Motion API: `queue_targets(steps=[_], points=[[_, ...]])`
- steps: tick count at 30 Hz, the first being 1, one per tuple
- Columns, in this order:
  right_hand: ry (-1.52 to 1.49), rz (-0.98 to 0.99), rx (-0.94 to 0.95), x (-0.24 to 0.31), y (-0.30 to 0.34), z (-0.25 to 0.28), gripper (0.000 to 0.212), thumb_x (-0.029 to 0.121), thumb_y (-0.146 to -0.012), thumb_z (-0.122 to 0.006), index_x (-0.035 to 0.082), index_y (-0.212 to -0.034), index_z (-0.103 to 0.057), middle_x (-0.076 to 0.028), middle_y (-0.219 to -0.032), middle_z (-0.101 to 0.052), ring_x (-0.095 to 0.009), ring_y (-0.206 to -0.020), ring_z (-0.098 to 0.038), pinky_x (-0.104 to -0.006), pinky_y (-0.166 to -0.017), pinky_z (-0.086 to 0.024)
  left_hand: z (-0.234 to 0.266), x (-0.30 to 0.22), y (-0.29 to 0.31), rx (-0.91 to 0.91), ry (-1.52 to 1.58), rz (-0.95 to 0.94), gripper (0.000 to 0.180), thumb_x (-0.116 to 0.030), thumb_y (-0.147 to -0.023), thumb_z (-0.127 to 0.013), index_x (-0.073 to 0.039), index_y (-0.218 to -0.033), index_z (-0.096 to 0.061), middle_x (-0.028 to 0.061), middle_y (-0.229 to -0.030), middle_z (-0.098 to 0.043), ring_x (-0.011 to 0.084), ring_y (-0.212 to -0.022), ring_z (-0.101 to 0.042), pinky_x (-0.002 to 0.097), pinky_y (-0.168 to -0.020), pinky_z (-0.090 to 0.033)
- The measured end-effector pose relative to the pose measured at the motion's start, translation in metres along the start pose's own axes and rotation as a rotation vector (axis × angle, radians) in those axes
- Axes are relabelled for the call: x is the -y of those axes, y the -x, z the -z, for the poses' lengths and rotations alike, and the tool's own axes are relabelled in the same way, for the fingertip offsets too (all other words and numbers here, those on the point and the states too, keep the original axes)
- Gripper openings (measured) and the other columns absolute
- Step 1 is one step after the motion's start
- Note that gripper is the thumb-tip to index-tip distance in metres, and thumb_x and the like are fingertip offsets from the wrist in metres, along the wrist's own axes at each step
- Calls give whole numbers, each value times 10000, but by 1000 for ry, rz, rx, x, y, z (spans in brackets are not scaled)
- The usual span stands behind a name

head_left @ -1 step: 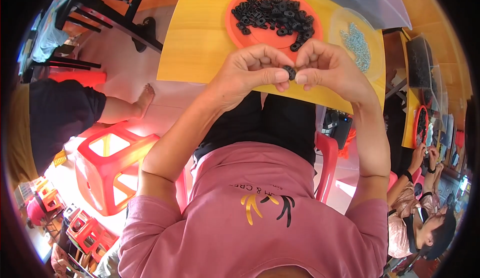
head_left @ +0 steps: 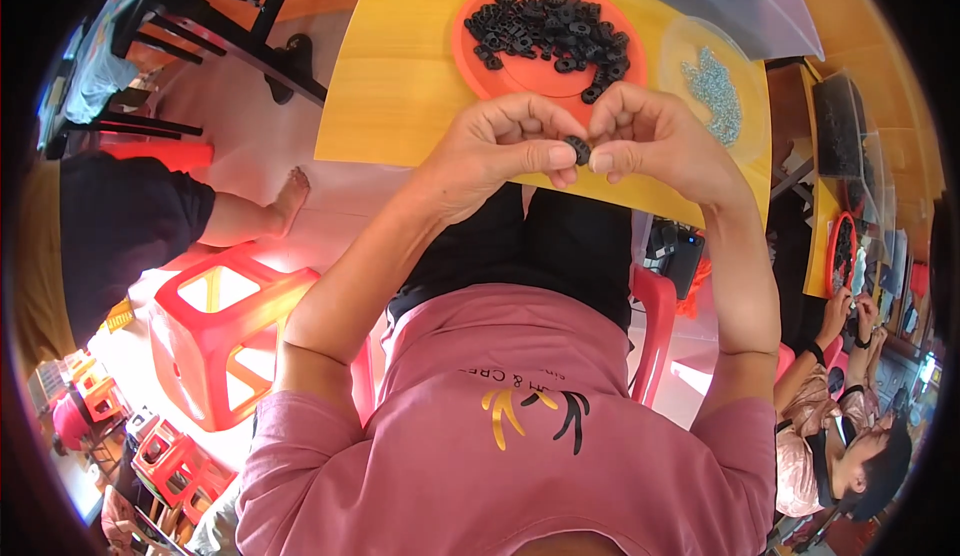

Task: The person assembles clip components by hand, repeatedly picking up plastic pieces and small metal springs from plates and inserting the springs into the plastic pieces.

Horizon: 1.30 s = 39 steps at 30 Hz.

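Observation:
A small round black part with a ridged rim is pinched between the thumb and fingertips of my left hand. Right beside it, the fingertips of my right hand are closed at the part's right edge; whatever they hold is too small or hidden to make out. Both hands are over the near edge of the yellow table. Just beyond them lies an orange-red round plate with a heap of similar black parts. To its right, a clear shallow dish holds many tiny silvery pieces.
A grey plastic bin stands at the table's far right. Red plastic stools are on the left, near another person's bare leg. At the right, another person's hands work beside a second red plate.
My two hands have dipped very slightly, and the black part is turned a little so more of its ridged rim shows. My grip looks the same.

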State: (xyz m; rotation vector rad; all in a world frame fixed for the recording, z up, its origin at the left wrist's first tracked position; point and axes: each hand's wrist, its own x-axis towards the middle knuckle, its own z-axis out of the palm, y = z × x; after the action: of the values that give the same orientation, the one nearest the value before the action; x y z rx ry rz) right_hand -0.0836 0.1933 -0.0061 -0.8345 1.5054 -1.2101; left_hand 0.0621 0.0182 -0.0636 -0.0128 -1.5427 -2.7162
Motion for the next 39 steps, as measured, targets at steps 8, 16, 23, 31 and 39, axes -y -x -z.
queue_targets(steps=[8, 16, 23, 31, 39], points=[[621, 299, -438, -10, -35, 14, 143, 149, -891, -671, 57, -1001, -684, -48, -828, -665, -156, -735, -618, -297, -672, -498, 14, 4, 4, -47, 144, 14, 198, -64, -907, -664, -6, -1091, -619, 73, -933, -659, 142, -815, -657, 264, -730, -543], [1369, 468, -543, -26, -77, 3, 183, 99, -803, -660, 108, -982, -691, -84, -915, -620, -289, -755, -663, -413, -631, -520, 22, 4, 6, -69, 218, -29, 195, -43, -909, -653, 0, -1095, -616, 76, -950, -642, 152, -827, -649, 271, -734, -531], [1402, 554, -493, -26, -79, 0, 142, 67, -781, -631, 74, -917, -669, -87, -892, -610, -306, -740, -661, -420, -604, -518, 26, 1, 6, -103, 216, -47, 196, -57, -910, -658, -5, -1094, -615, 69, -928, -646, 155, -822, -651, 269, -736, -528], [1261, 507, -467, -22, -74, -2, 126, 129, -837, -644, 77, -945, -680, -91, -861, -640, -308, -788, -660, -419, -658, -525, 37, -2, 6, -118, 235, -109, 191, -47, -915, -644, -15, -1101, -625, 70, -896, -653, 157, -818, -651, 266, -726, -524], [1327, 340, -441, -19, -74, -2, 144, 172, -858, -654, 74, -958, -690, -98, -922, -637, -318, -810, -659, -427, -712, -523, 50, -10, 6, -171, 290, -173, 185, -37, -911, -636, -16, -1095, -643, 85, -896, -657, 169, -793, -638, 268, -703, -512]])
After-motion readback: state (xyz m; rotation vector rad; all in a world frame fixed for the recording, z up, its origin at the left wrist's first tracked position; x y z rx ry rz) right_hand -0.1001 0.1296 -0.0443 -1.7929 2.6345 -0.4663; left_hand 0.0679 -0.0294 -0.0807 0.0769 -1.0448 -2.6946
